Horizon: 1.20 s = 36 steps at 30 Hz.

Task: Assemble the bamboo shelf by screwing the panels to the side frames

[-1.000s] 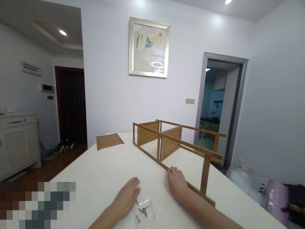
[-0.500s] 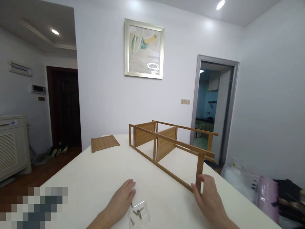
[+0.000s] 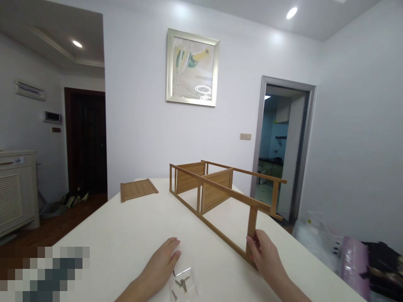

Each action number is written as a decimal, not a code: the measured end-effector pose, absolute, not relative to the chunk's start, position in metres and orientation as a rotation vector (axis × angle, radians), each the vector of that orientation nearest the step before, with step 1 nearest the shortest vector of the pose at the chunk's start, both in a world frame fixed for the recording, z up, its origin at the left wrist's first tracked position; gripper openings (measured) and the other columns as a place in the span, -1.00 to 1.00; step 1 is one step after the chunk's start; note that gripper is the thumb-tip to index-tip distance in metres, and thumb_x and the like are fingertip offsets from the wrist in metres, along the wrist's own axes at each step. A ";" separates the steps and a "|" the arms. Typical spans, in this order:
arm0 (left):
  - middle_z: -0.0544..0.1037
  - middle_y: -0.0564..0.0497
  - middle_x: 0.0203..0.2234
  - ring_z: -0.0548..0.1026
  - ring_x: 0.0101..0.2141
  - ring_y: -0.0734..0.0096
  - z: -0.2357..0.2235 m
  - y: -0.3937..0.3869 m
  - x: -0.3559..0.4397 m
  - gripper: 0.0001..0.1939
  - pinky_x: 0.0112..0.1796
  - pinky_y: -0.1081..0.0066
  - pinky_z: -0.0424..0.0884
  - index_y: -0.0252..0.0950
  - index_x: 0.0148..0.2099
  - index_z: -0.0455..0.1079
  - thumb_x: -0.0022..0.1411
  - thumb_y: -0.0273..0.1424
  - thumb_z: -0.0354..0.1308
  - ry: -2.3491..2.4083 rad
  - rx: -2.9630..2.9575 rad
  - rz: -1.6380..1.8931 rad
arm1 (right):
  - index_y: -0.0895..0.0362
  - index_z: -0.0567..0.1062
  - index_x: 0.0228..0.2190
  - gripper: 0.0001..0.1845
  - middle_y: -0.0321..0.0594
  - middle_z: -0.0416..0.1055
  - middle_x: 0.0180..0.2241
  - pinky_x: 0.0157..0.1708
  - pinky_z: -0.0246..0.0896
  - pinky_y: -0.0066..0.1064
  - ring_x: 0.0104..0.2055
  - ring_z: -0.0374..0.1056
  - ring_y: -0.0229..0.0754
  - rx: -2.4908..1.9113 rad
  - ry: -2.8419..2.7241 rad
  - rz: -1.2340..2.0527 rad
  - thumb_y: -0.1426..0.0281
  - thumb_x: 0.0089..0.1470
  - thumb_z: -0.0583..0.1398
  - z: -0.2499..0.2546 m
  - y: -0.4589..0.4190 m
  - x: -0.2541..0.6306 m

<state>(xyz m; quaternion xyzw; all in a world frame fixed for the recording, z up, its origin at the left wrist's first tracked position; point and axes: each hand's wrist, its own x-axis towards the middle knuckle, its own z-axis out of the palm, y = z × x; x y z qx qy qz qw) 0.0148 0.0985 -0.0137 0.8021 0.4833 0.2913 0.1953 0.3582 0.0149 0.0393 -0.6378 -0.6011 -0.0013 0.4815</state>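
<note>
A wooden shelf frame (image 3: 222, 233) lies on its side on the white table, with two shelf panels fitted between its rails. My right hand (image 3: 267, 253) grips the upright crosspiece at the frame's near end, thumb on one side and fingers behind. My left hand (image 3: 160, 258) rests on the tabletop with its fingers stretched out, holding nothing. Right beside it is a small clear plastic bag (image 3: 193, 289) with several screws (image 3: 182, 284) and a thin metal rod that looks like a hex key. Toward the far left of the table, a loose wooden panel (image 3: 138, 190) lies flat.
The white table (image 3: 132, 239) narrows toward the wall. Beyond its right edge are clear plastic wrapping (image 3: 311, 230) and a pink wrapped roll (image 3: 354, 266). A doorway (image 3: 273, 167) opens behind the frame; a white cabinet (image 3: 17, 188) stands at far left.
The near end of the shelf frame has swung left and slightly toward me, with my right hand on it. My left hand, the bag and the loose panel have stayed in place.
</note>
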 end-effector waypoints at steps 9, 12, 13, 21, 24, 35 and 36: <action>0.42 -0.06 0.14 0.35 0.15 0.20 0.004 0.086 0.029 -0.53 0.21 0.25 0.20 -0.25 0.13 0.39 0.31 -0.16 -0.09 1.279 2.247 0.869 | 0.04 0.17 -0.43 -0.86 -0.26 0.32 -0.46 -0.47 0.19 -0.36 -0.44 0.30 -0.16 -1.343 -1.690 0.069 0.34 0.19 -0.01 0.032 0.054 0.249; 0.45 -0.06 0.12 0.39 0.11 0.20 0.015 0.081 0.043 -0.53 0.15 0.29 0.26 -0.23 0.15 0.35 0.27 -0.19 -0.04 1.257 2.252 0.816 | 0.04 0.18 -0.44 -0.89 -0.27 0.32 -0.46 -0.46 0.20 -0.37 -0.42 0.31 -0.17 -1.309 -1.697 0.123 0.40 0.15 0.02 0.032 0.069 0.228; 0.46 -0.06 0.10 0.41 0.09 0.20 0.019 0.080 0.048 -0.53 0.12 0.31 0.28 -0.23 0.16 0.34 0.25 -0.22 -0.01 1.254 2.247 0.803 | 0.05 0.20 -0.44 -0.89 -0.27 0.33 -0.46 -0.45 0.21 -0.37 -0.41 0.31 -0.17 -1.303 -1.689 0.164 0.41 0.13 0.04 0.032 0.073 0.224; 0.61 -0.06 -0.26 0.54 -0.27 0.28 0.037 0.091 0.085 -0.71 -0.22 0.38 0.37 -0.24 -0.13 0.40 0.25 -0.21 -0.02 1.384 2.139 0.851 | 0.11 0.46 -0.35 -0.80 -0.19 0.48 -0.36 -0.27 0.32 -0.33 -0.30 0.42 -0.14 -1.187 -1.721 0.492 0.35 0.15 0.05 0.036 0.078 0.242; 0.59 -0.09 -0.31 0.53 -0.28 0.24 0.031 0.095 0.088 -0.74 -0.22 0.35 0.35 -0.26 -0.23 0.37 0.26 -0.21 -0.02 1.460 2.185 0.814 | 0.12 0.45 -0.29 -0.78 -0.12 0.47 -0.30 -0.22 0.32 -0.25 -0.25 0.40 -0.09 -1.319 -1.574 0.288 0.30 0.14 0.05 0.034 0.086 0.286; 0.58 -0.12 -0.24 0.54 -0.22 0.26 0.025 0.104 0.072 -0.78 -0.18 0.38 0.34 -0.28 -0.19 0.35 0.31 -0.32 -0.09 1.466 2.211 0.780 | 0.32 0.28 0.04 -0.46 0.13 0.37 -0.02 -0.10 0.23 -0.21 -0.03 0.34 0.05 -1.849 -1.141 0.006 0.31 0.05 0.12 0.044 0.133 0.439; 0.58 -0.11 -0.25 0.54 -0.23 0.26 0.026 0.106 0.068 -0.78 -0.19 0.38 0.34 -0.28 -0.19 0.35 0.31 -0.33 -0.09 1.468 2.210 0.787 | 0.29 0.32 0.01 -0.51 0.07 0.43 -0.08 -0.15 0.25 -0.25 -0.09 0.39 0.01 -1.856 -1.189 0.076 0.33 0.05 0.12 0.042 0.135 0.439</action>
